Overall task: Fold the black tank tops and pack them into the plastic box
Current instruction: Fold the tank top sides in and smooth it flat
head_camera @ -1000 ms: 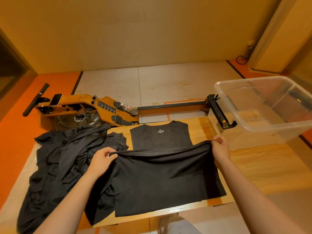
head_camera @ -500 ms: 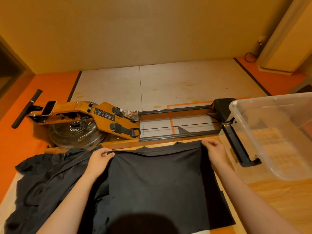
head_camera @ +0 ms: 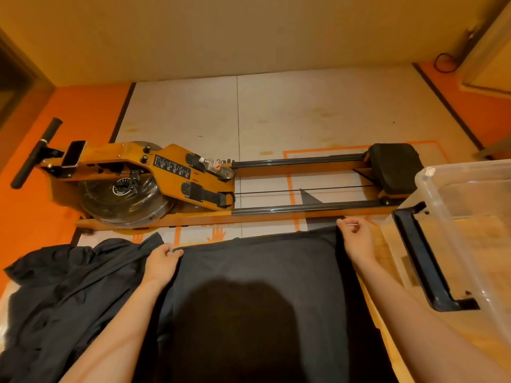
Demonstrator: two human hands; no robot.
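L hand [head_camera: 163,258] & R hand [head_camera: 356,239] each pinched a far corner of the black tank top [head_camera: 257,272], spread mid-frame on the table [head_camera: 392,261], top edge running left-right, w/ the plastic box [head_camera: 470,217] at frame right, nearer the R hand.

A black tank top [head_camera: 262,272] of soft, matt knit cloth lies on a counter [head_camera: 385,239] of pale wood with visible grain. Beside it is a crumpled pile [head_camera: 69,286] of the same dull black cloth. A plastic box [head_camera: 470,217] is clear and glossy, with a dark plastic handle [head_camera: 423,261]. On the floor [head_camera: 276,114] of pale, matt, stained panels, a rowing machine [head_camera: 177,161] has a varnished wood frame, shiny dark metal rails [head_camera: 298,161], a glossy clear tank [head_camera: 124,205] and a matt black seat [head_camera: 394,167].
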